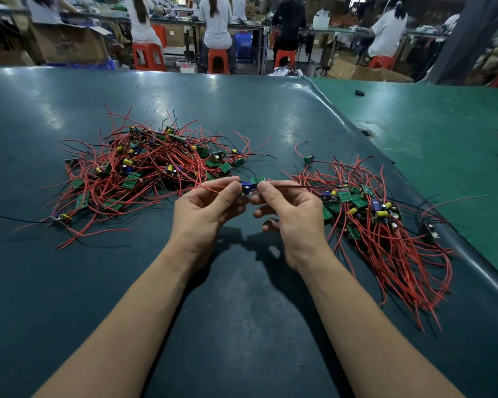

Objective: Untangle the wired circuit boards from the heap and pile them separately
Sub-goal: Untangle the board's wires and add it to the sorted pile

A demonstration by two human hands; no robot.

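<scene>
A tangled heap [144,173] of small green circuit boards with red and black wires lies on the dark table [242,326], left of centre. To the right a separate pile [374,219] of boards lies with its red wires trailing toward me. Between them, above the table, my left hand [204,214] and my right hand [293,216] pinch one small board [252,186] with a blue part. My left fingers also hold its red wire, which runs back into the heap. My right fingers hold wires that stretch rightward over the pile.
A single wired board [308,160] lies apart behind the right pile. The table's raised seam [365,130] runs diagonally at right, with a green surface [443,124] beyond. A small black object [360,93] sits there. Several people sit on orange stools [148,56] at far benches.
</scene>
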